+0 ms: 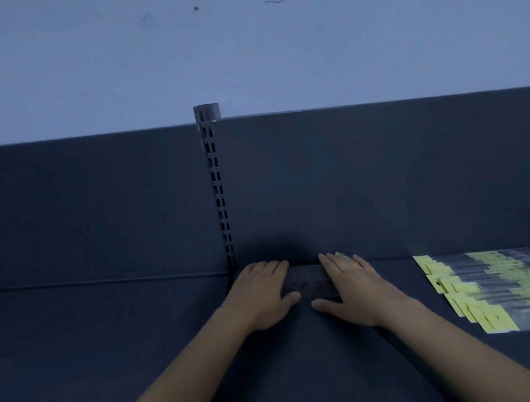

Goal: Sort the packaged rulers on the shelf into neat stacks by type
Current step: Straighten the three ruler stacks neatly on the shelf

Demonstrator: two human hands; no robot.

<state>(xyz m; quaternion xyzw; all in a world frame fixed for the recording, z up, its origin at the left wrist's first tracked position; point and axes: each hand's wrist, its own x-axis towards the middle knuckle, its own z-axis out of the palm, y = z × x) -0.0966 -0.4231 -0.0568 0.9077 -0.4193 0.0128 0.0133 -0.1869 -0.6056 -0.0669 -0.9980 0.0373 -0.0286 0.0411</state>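
We have a dark stack of packaged rulers [307,282] lying crosswise at the back of the shelf [109,353], its far edge against the back panel [388,185]. Its details are too dim to read. Our left hand [262,294] covers the stack's nine o'clock end and our right hand [358,289] its three o'clock end. Both lie flat with fingers straight and pointing to twelve o'clock, while the thumbs reach toward each other along the near edge. Neither hand is clenched; they rest on the stack rather than curl round it.

Well apart at three o'clock, a fanned spread of clear packaged rulers with yellow tags [502,292] lies on the same shelf, overlapping unevenly. At eleven o'clock from the stack a slotted upright [217,190] rises along the back panel, with a pale marked wall [237,37] above at twelve o'clock.
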